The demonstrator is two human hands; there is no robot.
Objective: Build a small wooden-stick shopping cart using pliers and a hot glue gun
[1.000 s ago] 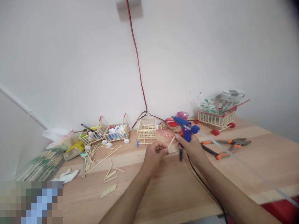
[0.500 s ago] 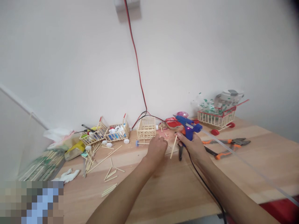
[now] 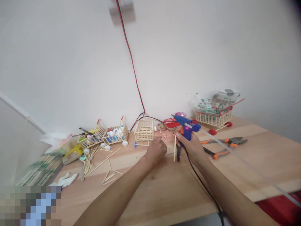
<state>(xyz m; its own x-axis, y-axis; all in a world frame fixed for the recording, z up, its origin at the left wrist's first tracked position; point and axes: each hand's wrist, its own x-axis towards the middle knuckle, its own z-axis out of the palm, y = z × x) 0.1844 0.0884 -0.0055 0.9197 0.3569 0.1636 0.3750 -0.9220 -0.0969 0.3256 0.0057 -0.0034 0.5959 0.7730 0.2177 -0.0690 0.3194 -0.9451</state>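
Note:
My right hand [image 3: 191, 148] is closed round a blue hot glue gun [image 3: 185, 126] with a red light lit, and its fingers also pinch a short wooden stick [image 3: 174, 148] that hangs upright. A clear glue stick [image 3: 235, 155] trails from the gun's back to the right. My left hand [image 3: 155, 150] rests knuckles-up on the wooden table [image 3: 164, 194], fingers curled down near small stick pieces; what it grips is hidden. Just beyond it stands a small stick-built cart frame [image 3: 143, 129].
Two more stick carts [image 3: 103, 135] with bottle caps stand at the left, with loose sticks [image 3: 103, 163] scattered before them. A red-trimmed cart [image 3: 213, 116] stands at back right. Orange-handled pliers [image 3: 223, 146] lie right of my hand. A red-black cable [image 3: 131, 69] runs down the wall.
The stick passed from my left hand to my right fingers. My left hand dropped forward onto the table. The view shifted slightly right.

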